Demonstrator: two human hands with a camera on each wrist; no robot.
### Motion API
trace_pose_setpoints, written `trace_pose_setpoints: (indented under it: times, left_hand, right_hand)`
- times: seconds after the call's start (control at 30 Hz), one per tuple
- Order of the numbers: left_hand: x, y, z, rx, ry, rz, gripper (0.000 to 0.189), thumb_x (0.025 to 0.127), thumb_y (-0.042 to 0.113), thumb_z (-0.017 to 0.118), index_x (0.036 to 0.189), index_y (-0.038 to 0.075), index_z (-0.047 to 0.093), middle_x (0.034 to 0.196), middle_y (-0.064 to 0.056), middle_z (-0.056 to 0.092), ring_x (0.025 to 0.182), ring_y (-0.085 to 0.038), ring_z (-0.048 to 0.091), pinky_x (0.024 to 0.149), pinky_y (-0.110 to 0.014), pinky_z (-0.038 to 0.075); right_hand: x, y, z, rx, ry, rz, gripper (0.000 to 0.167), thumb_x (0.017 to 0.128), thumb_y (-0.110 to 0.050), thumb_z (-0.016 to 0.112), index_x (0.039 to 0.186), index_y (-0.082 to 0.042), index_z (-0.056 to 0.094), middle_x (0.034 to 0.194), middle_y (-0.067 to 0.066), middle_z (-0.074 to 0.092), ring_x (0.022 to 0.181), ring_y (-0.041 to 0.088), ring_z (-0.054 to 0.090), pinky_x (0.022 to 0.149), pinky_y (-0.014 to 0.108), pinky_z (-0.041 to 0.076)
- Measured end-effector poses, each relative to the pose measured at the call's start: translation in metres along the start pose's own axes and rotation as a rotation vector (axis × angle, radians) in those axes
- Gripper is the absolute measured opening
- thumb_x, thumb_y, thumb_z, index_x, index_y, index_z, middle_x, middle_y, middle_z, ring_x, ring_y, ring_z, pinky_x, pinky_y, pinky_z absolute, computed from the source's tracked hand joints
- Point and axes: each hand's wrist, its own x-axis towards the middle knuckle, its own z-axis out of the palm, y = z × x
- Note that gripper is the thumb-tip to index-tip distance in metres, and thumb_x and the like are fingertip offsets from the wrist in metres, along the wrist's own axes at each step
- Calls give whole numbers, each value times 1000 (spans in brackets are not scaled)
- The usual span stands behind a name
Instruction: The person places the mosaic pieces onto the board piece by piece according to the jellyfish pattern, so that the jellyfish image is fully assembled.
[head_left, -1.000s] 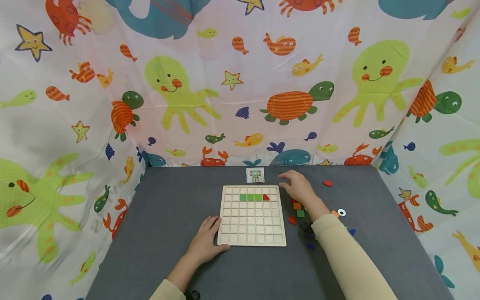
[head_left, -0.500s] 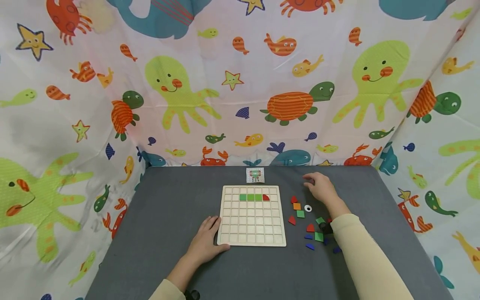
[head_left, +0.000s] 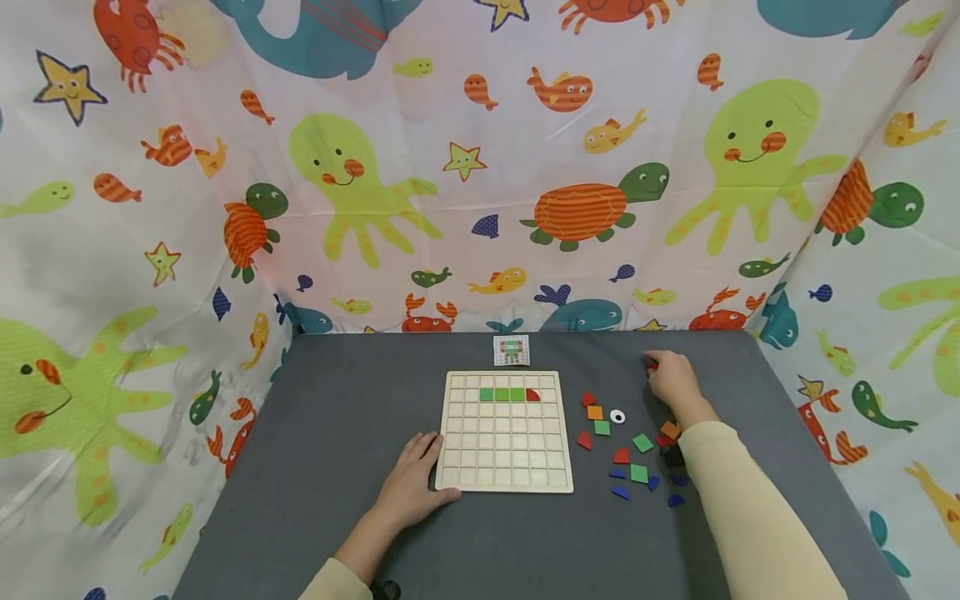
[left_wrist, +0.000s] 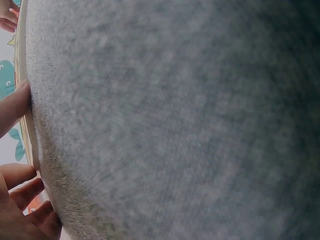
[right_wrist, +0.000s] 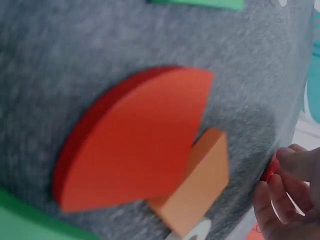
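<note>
A pale wooden grid board [head_left: 504, 490] lies mid-table, with several green squares [head_left: 502, 395] and a red quarter-round [head_left: 532, 395] in its upper cells. My left hand [head_left: 408, 483] grips the board's near left corner, thumb at the front edge and fingers along the left side. In the left wrist view bent fingers [left_wrist: 30, 190] touch the board's edge. Far to the right, my right hand [head_left: 672, 382] pinches a small red piece [right_wrist: 270, 169] at the table surface, thumb above and fingers below; most of that piece is hidden.
Loose pieces lie right of the board: red triangles [head_left: 622, 456], green squares [head_left: 639, 473], blue pieces [head_left: 621, 492], orange squares [head_left: 595, 412] and a white ring [head_left: 617, 416]. A red quarter-round [right_wrist: 135, 140] overlaps an orange square under my right wrist. A pattern card [head_left: 512, 350] lies behind the board.
My right hand has moved right, away from the board's far side, to the lone red piece at the back right, and now pinches it. The left hand and board have stayed still.
</note>
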Motion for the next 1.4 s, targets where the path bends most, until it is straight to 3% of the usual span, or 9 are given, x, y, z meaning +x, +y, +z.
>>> trace_pose_setpoints:
  times: [0.23, 0.47, 0.67, 0.83, 0.97, 1.17, 1.27, 1.4]
  left_hand:
    - [0, 0, 0, 1, -2, 5, 100, 78, 51, 84, 156, 6, 38, 160, -14, 38, 151, -39, 27, 111, -57, 40]
    - [1, -1, 0, 0, -7, -5, 101, 79, 54, 82, 157, 8, 37, 161, -12, 36, 152, -37, 25, 112, -56, 39]
    - [0, -1, 0, 4, -10, 0, 100, 79, 53, 82, 157, 8, 38, 161, -13, 36, 152, -37, 26, 111, -56, 39]
    - [-1, -1, -1, -4, -20, -9, 100, 80, 54, 82, 157, 8, 37, 161, -12, 35, 152, -37, 25, 111, -57, 39]
    - [1, 0, -2, -16, -21, -3, 100, 80, 54, 81, 157, 9, 36, 162, -12, 34, 152, -37, 24, 111, -58, 39]
    - [2, -1, 0, -7, -19, -2, 100, 80, 55, 81, 157, 9, 37, 162, -12, 35, 152, -37, 25, 112, -56, 39]
    - [2, -2, 1, -3, -17, -3, 101, 80, 55, 81, 157, 9, 37, 161, -11, 36, 152, -37, 25, 112, -56, 39]
    - [2, -3, 1, -2, -10, 3, 101, 79, 55, 81, 157, 9, 37, 161, -11, 36, 152, -37, 25, 111, -56, 39]
  right_hand:
    - [-3, 6, -2, -5, 3, 61, 30, 93, 0, 58, 121, 7, 68, 123, 32, 64, 117, 52, 55, 102, 62, 43]
    - [-9, -1, -4, 101, 55, 158, 23, 94, -18, 72, 105, 2, 73, 107, 24, 70, 97, 42, 59, 84, 55, 49]
    - [-8, -14, -2, 187, 50, 134, 24, 94, -26, 74, 104, -4, 75, 100, 18, 73, 94, 37, 59, 78, 47, 50]
    - [-7, -34, -5, 272, 2, 99, 25, 94, -29, 74, 108, -8, 76, 103, 15, 74, 89, 31, 63, 74, 39, 52]
    - [-4, -50, -6, 467, -60, 135, 30, 94, -26, 75, 114, -5, 75, 102, 15, 76, 84, 27, 73, 77, 39, 61]
    - [-2, -68, -2, 728, -166, 140, 40, 95, -13, 71, 130, 6, 64, 109, 21, 75, 101, 37, 73, 89, 45, 57]
    - [-4, -78, -1, 767, -198, 122, 40, 95, -12, 71, 131, 6, 64, 108, 21, 75, 104, 40, 72, 90, 47, 56]
    - [-9, -90, 1, 687, -217, 78, 35, 96, -21, 72, 122, 2, 70, 97, 15, 77, 99, 41, 73, 85, 48, 59]
